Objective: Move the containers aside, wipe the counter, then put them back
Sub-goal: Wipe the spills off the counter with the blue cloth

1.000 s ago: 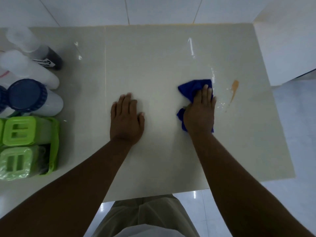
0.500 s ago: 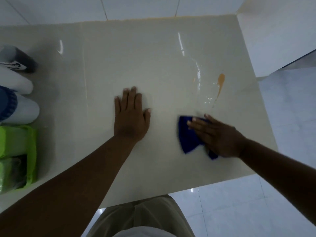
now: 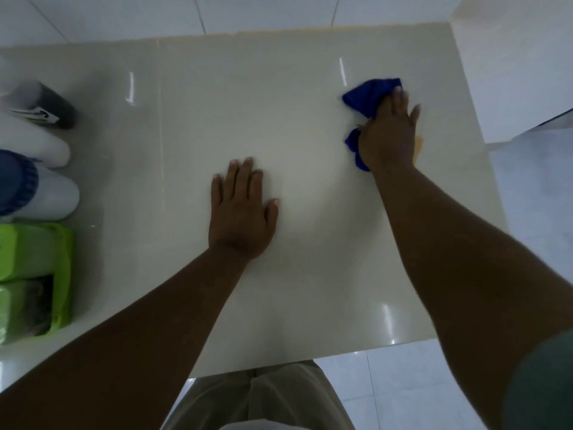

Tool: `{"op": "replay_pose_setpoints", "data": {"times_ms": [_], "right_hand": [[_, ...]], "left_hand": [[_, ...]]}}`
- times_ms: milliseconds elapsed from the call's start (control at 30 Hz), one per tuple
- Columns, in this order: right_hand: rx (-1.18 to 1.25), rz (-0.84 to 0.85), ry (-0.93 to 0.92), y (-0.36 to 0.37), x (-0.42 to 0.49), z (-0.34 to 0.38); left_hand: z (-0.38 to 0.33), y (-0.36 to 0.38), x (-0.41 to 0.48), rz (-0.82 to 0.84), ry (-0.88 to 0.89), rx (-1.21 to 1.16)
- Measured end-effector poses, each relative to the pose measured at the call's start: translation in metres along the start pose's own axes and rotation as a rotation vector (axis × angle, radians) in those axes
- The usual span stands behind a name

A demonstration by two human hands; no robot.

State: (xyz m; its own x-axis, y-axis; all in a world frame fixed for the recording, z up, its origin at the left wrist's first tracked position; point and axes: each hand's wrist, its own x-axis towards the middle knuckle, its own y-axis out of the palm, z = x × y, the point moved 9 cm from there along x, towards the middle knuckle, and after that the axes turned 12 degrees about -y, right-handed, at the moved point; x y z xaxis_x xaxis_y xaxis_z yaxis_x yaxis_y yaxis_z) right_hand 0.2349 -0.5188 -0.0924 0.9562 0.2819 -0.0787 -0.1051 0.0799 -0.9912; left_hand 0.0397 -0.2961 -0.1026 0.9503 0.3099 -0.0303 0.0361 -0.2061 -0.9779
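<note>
Now | left hand [image 3: 240,218] flat on counter [image 3: 263,113] | right hand [image 3: 387,135] seemingly flat, pressing blue cloth [image 3: 369,94]

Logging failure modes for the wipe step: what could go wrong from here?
1. The right hand presses a bunched blue cloth; the orange spill beside it may smear rather than lift.
2. A wide stroke leftward could knock the containers crowded at the left of the counter.

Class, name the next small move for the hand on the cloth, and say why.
Probably slide the blue cloth right and nearer: the right hand presses it flat, and an orange smear shows on the counter beside that hand.
</note>
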Motion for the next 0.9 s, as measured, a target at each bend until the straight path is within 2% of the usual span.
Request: {"op": "replay_pose_setpoints", "data": {"times_ms": [100,167,267,367,467,567,667,767,900], "right_hand": [[0.076,-0.021,0.18,0.0,-0.053,-0.003],[0.098,-0.041,0.161,0.006,-0.098,0.005],[0.113,-0.073,-0.089,0.015,-0.177,0.025],[0.073,-0.002,-0.449,0.02,-0.256,0.026],[0.009,0.118,-0.713,0.021,-0.291,-0.001],[-0.089,0.198,-0.911,0.019,-0.277,-0.021],[-0.134,0.188,-1.0,0.012,-0.234,-0.029],[-0.119,0.146,-0.974,0.008,-0.17,-0.031],[-0.129,0.138,-0.792,0.004,-0.068,-0.038]], "left_hand": [[-0.001,-0.001,0.0,0.008,0.0,-0.001],[0.0,-0.002,0.0,0.009,-0.007,-0.003],[-0.003,-0.004,0.003,0.016,-0.018,0.035],[-0.017,-0.011,0.018,0.029,-0.05,0.029],[-0.046,-0.003,0.02,0.039,0.045,-0.041],[-0.065,0.014,0.011,0.061,0.11,-0.016],[-0.067,0.019,0.011,0.046,0.106,0.035],[-0.068,0.018,0.011,0.036,0.109,0.049],[-0.068,0.016,0.01,0.027,0.109,0.057]]}}
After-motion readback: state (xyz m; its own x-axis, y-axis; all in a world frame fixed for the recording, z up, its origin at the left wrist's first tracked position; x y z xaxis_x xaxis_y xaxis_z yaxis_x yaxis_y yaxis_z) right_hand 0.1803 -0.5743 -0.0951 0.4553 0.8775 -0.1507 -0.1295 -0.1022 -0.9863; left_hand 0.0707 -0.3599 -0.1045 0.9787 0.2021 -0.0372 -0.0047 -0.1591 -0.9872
